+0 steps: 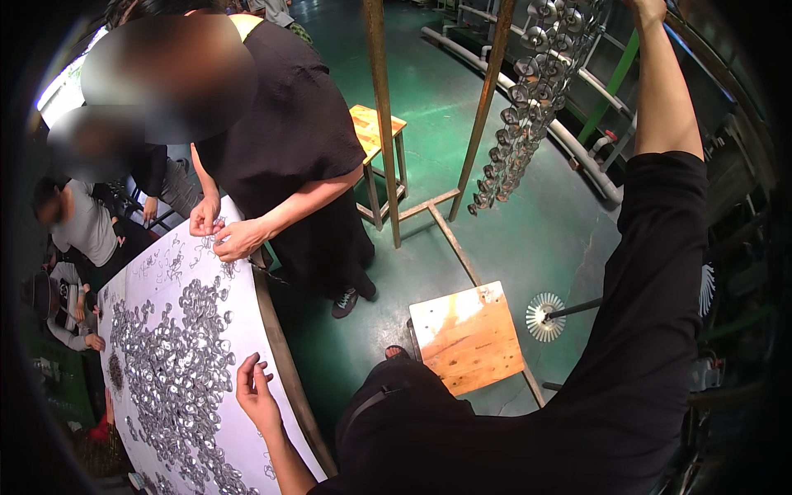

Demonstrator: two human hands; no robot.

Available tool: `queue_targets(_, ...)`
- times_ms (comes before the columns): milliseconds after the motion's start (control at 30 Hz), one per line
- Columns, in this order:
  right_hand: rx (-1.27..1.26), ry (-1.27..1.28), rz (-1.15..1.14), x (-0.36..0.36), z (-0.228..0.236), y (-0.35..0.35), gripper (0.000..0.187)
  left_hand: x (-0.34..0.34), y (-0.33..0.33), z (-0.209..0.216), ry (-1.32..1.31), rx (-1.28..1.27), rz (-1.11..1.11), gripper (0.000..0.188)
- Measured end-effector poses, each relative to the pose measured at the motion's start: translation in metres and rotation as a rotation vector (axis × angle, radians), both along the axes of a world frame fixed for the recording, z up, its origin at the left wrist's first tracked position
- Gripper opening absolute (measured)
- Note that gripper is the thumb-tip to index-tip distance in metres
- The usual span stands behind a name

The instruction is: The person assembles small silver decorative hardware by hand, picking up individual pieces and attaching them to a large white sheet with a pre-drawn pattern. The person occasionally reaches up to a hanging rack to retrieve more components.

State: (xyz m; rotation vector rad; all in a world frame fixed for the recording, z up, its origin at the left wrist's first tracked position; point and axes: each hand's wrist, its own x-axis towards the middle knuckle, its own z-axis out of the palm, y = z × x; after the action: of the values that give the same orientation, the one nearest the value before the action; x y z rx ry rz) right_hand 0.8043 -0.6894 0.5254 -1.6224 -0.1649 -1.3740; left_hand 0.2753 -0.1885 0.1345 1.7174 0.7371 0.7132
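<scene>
My left hand (pixel 258 394) hovers at the near edge of the white-topped table (pixel 285 421), palm turned inward. Its fingers are loosely bent and apart, and nothing shows in them. Beside it spreads a large heap of small shiny metal cup-shaped pieces (pixel 177 371). My right arm is raised high, and my right hand (pixel 648 8) is cut off by the upper edge, so its fingers are hidden. Just left of that hand, long strands of hanging metal discs (pixel 528 107) reach down toward the floor. Whether the hand touches them cannot be seen.
Across the table corner, a co-worker in black handles small wire hooks (pixel 216 235). Other people sit along the far side. A wooden stool (pixel 466 338) stands before me, a second stool (pixel 378 132) behind. Metal frame posts (pixel 381 124), white pipes (pixel 577 148) and a round slatted base (pixel 546 317) are nearby.
</scene>
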Motion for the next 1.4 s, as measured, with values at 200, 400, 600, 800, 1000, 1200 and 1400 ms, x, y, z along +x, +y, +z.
queue_targets(200,0.091,-0.189,-0.081,-0.018,-0.049,-0.011,0.026,-0.033,-0.002,-0.015,0.034,-0.044,0.057,0.021)
queue_targets(400,0.01,0.221,-0.134,-0.012,-0.207,-0.051,0.04,-0.083,-0.011,-0.034,0.006,-0.121,0.091,0.019)
queue_targets(600,-0.273,0.59,-0.119,-0.077,-0.48,-0.037,0.04,-0.12,-0.031,-0.045,-0.039,-0.198,0.026,0.02)
queue_targets(800,-0.618,0.906,0.621,-0.317,-0.607,0.176,0.019,-0.17,-0.06,-0.042,-0.004,-0.16,0.099,0.019)
queue_targets(1000,-1.231,0.604,1.355,-0.483,-0.561,0.347,0.024,-0.229,-0.071,-0.047,0.024,-0.239,0.325,0.018)
queue_targets(1200,-1.292,0.24,1.827,-0.547,-0.511,0.47,0.015,-0.274,-0.086,-0.084,-0.036,-0.092,0.678,0.017)
queue_targets(1400,-1.383,0.209,2.119,-0.611,-0.499,0.582,0.014,-0.292,-0.099,-0.071,0.01,-0.418,0.992,0.018)
